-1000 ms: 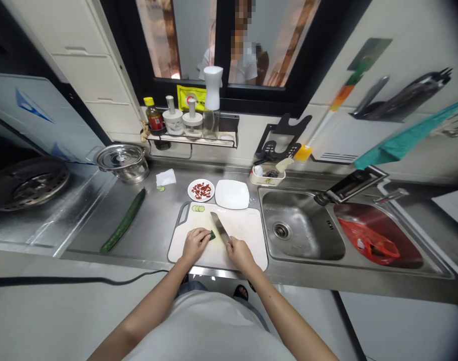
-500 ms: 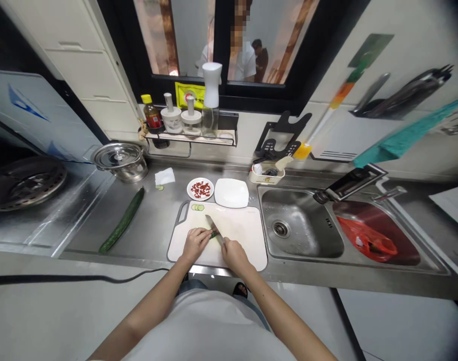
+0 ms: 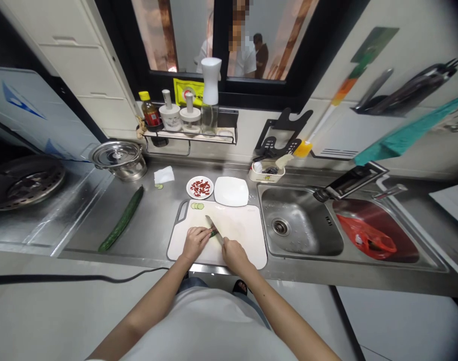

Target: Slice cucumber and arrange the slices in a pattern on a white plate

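My right hand [image 3: 233, 253] is closed round the handle of a knife [image 3: 211, 223], whose blade slants up and left over the white cutting board [image 3: 247, 225]. Beside the blade, my left hand [image 3: 196, 241] has its fingers closed on a small green piece of cucumber [image 3: 214, 232], mostly hidden by the fingers and the knife. Several cucumber slices [image 3: 197, 206] lie in a row at the board's upper left. Just behind the board stand a plate of chopped red bits [image 3: 200, 187] and a white plate [image 3: 231, 191].
A whole cucumber [image 3: 122, 219] lies on the steel counter to the left, near a lidded pot [image 3: 119, 159] and a white tissue [image 3: 164, 175]. The sink [image 3: 302, 220] is right of the board; a red bag [image 3: 366, 238] sits in its second basin. Above, a rack [image 3: 191, 135] holds seasonings.
The view has tilted very slightly. Both hands, the knife and the cucumber piece stay in nearly the same place.
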The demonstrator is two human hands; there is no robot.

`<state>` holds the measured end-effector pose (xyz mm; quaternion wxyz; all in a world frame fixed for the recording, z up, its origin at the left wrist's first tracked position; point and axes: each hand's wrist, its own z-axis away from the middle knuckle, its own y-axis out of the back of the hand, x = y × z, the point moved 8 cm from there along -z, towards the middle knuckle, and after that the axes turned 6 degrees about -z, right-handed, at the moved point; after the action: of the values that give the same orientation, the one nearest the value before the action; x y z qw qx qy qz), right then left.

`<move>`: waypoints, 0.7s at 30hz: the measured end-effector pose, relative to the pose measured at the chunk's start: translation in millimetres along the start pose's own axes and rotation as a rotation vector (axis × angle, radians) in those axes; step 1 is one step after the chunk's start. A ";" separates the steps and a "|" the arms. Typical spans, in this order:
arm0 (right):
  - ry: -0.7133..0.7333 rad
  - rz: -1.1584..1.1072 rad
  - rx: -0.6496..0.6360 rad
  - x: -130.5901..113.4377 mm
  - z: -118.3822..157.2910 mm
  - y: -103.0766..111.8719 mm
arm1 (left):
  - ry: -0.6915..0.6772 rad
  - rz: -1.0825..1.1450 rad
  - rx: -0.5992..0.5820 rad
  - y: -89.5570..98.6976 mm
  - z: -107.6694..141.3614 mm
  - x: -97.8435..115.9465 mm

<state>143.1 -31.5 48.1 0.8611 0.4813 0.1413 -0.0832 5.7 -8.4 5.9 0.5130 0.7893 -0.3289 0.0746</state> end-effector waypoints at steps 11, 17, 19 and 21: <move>0.000 0.012 -0.045 7.2 18.5 -4.6 | 0.010 -0.011 -0.011 -3.1 1.8 -1.7; 0.004 0.006 -0.049 7.5 17.9 -5.6 | 0.010 0.005 -0.013 -4.1 1.3 -2.3; 0.009 0.007 -0.045 6.5 16.3 -5.4 | 0.015 0.010 -0.014 -3.8 1.0 -2.3; 0.013 0.010 -0.040 5.4 14.9 -5.0 | 0.017 0.015 -0.020 -3.9 0.8 -2.1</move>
<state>149.2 -46.9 49.7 0.8699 0.4654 0.1462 -0.0729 6.2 -7.2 1.7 0.5232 0.7810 -0.3310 0.0819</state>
